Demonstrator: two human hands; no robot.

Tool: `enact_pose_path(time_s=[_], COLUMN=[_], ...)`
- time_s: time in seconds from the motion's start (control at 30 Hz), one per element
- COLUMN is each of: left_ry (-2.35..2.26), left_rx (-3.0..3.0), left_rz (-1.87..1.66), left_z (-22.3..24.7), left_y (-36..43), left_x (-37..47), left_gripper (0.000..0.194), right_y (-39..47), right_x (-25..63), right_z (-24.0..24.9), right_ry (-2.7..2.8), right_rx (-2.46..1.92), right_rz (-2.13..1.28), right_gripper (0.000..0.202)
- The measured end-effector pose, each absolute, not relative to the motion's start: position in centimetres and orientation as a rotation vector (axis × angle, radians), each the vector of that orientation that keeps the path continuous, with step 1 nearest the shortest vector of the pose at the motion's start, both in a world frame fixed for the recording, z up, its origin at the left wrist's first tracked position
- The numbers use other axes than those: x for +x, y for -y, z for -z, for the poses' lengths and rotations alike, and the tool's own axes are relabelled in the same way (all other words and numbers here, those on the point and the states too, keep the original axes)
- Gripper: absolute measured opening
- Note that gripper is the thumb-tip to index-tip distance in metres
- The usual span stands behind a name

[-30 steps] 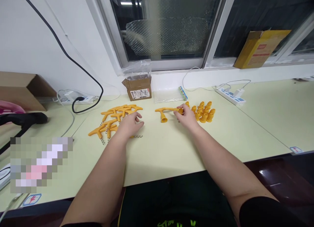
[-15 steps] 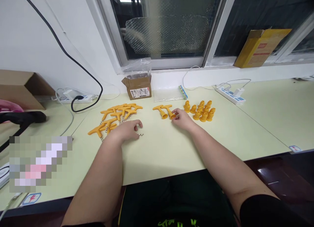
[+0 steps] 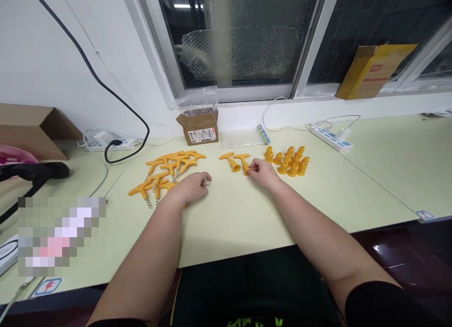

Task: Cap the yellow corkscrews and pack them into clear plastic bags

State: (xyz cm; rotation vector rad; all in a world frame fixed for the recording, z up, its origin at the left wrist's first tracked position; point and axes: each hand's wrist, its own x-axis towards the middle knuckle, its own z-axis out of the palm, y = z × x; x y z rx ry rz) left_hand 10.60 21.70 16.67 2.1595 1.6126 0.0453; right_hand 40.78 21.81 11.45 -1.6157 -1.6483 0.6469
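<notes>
Around the metal spiral (image 3: 207, 183) of a yellow piece, my left hand (image 3: 194, 187) has its fingers curled; the handle is mostly hidden under it. Several yellow T-handles with spirals (image 3: 169, 166) lie to its left and behind it. My right hand (image 3: 262, 172) pinches the cone end of a yellow T-handled piece (image 3: 243, 161). Beside that lies a similar piece (image 3: 230, 161), its cone toward me. Several yellow cone sleeves (image 3: 293, 169) stand behind and to the right of my right hand.
A small open carton (image 3: 201, 128) and a clear plastic bag (image 3: 242, 138) lie near the wall. Power strips (image 3: 332, 138) sit at the back right and back left. A black cable hangs at the left, above a larger cardboard box (image 3: 24, 127).
My left hand has moved to the right with the spiral piece, and its fingers have closed in. My right hand has stayed nearly in place, with the yellow piece shifted slightly toward me.
</notes>
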Motion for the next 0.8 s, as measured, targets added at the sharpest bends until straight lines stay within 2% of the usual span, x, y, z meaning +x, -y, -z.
enact_pose_path(time_s=[0.2, 0.37, 0.43, 0.53, 0.67, 0.8], left_ry=[-1.577, -1.505, -1.453, -1.318, -1.080, -0.920], left_rx=[2.231, 2.294, 2.252, 1.957, 1.427, 1.206], left_rz=[-0.134, -0.339, -0.543, -0.881, -1.119, -1.200], left_z=[-15.9, -15.7, -15.8, -16.2, -16.4, -16.0], left_y=[-21.8, -22.0, -22.0, -21.8, -21.1, -20.6], left_x=[11.0, 11.6, 12.0, 13.0, 14.7, 15.9], left_gripper=[0.047, 0.032, 0.028, 0.030, 0.041, 0.049], right_y=[-22.1, -21.9, -21.8, -21.7, -21.2, -20.0], right_x=[40.6, 40.2, 40.0, 39.9, 39.4, 38.5], right_z=[-11.2, -10.9, -10.8, -10.8, -11.5, -12.5], right_ry=[1.570, 1.500, 1.507, 1.531, 1.595, 1.651], right_rx=[-1.586, -1.457, -1.425, -1.385, -1.205, -1.004], right_rz=[-0.693, -0.851, -0.857, -0.832, -0.824, -1.102], right_gripper=[0.009, 0.050, 0.057, 0.051, 0.028, 0.030])
